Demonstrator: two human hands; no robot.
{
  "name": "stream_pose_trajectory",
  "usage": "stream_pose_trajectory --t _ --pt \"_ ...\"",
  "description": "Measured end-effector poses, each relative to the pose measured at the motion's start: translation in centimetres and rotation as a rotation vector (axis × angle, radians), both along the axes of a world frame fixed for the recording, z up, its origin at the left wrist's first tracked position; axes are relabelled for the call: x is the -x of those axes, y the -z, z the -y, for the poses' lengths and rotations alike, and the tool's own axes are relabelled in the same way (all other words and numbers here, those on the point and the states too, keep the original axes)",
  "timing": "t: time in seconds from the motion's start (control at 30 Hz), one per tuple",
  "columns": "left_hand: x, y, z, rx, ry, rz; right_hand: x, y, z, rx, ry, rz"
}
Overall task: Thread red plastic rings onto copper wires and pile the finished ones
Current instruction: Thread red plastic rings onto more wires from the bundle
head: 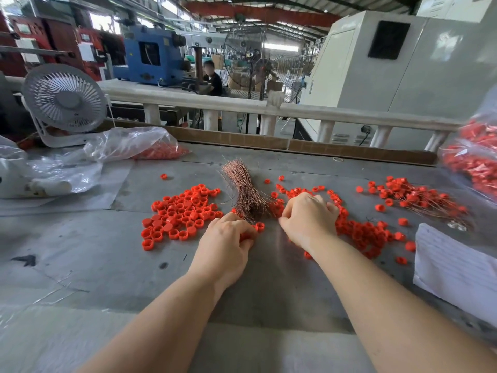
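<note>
Head view, left hand: fingers curled around a red ring, at the near end of the copper wire bundle.
Right hand: fingers curled down into the loose rings; whether it holds anything cannot be told (fingertips hidden).
Ring piles: one cluster left of the bundle, another right of it, around the right hand.
Finished pile: threaded rings with wires, far right on the grey table.
Edges: bagged rings far left, beside a white desk fan.

A grey table carries loose red rings, a copper wire bundle, threaded pieces and plastic bags.
</note>
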State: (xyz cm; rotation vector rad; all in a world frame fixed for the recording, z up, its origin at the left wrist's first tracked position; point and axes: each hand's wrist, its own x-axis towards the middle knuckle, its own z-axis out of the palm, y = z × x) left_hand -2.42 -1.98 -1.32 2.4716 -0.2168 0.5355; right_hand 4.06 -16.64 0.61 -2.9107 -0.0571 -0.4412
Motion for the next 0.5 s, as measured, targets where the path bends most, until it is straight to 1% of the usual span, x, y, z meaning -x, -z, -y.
stream_pose_trajectory --t 0.13,0.23,0.4,0.5 --pt "0.0 0.0 0.0 -0.004 0.001 -0.003 1.1 -0.7 0.4 -0.01 -0.035 0.007" --pt "0.1 0.0 0.0 -0.003 -0.001 -0.004 2.1 -1.3 1.0 -0.057 -0.053 0.024" --pt "0.2 -0.1 0.0 -0.018 0.007 0.008 3.6 -1.5 1.7 -0.21 -0.04 0.002" --pt "0.4 -0.1 0.1 -0.019 0.005 0.006 4.3 -1.0 1.8 -0.286 -0.035 0.026"
